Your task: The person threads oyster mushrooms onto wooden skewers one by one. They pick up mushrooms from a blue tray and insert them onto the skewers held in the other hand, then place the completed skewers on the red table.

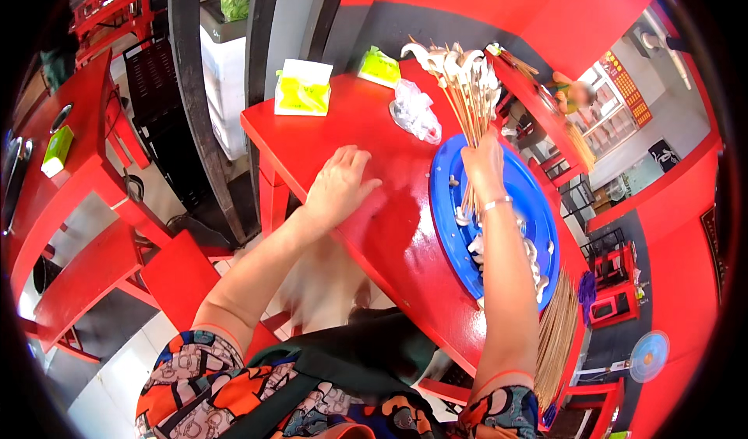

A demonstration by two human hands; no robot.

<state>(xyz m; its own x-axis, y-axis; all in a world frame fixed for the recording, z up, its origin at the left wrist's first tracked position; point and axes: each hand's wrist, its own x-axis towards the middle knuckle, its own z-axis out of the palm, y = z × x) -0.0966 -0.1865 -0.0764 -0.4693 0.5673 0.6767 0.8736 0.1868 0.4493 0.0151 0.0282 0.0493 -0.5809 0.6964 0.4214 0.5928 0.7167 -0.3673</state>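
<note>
Gripped in my right hand (486, 164) is a bundle of thin wooden skewers (467, 103). Pale food pieces (453, 62), perhaps mushroom, are threaded on their far ends. The bundle stands over a blue oval plastic tray (442, 220), with the lower skewer ends down by its floor. More loose pale pieces (533, 261) lie in the tray, partly hidden by my right forearm. My left hand (342, 185) is over the near left edge of the red table (356, 126), empty, thumb spread from the fingers. Whether it touches the surface I cannot tell.
Two tissue packs (302, 97) (380, 68) and a crumpled clear plastic bag (416, 112) are at the table's far side. Bare skewers (555, 339) lie right of the tray. A person (572, 95) is at another table. A red stool (181, 278) stands to the left.
</note>
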